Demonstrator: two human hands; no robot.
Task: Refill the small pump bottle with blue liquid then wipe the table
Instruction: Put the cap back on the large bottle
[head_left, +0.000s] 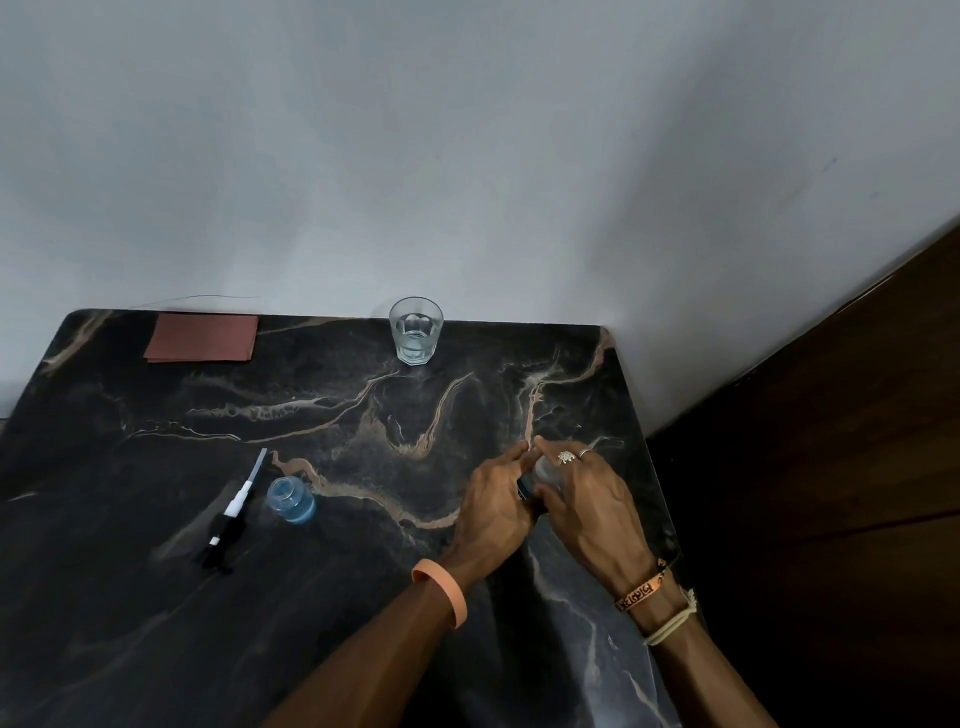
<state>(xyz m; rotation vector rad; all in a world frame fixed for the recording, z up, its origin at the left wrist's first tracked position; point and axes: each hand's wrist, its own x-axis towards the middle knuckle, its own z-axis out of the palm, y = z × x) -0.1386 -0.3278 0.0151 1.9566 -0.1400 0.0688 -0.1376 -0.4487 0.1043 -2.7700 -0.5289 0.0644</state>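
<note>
A small clear bottle with a little blue liquid stands open on the dark marble table, left of centre. Its black-and-white pump head with a dip tube lies on the table just left of it. My left hand and my right hand are both closed around a pale, mostly hidden container at the table's right side. A dark blue part shows between the two hands. What the container holds is hidden.
A reddish-brown folded cloth lies at the back left corner. A clear drinking glass with some water stands at the back edge by the grey wall. A dark wooden surface borders the table's right edge.
</note>
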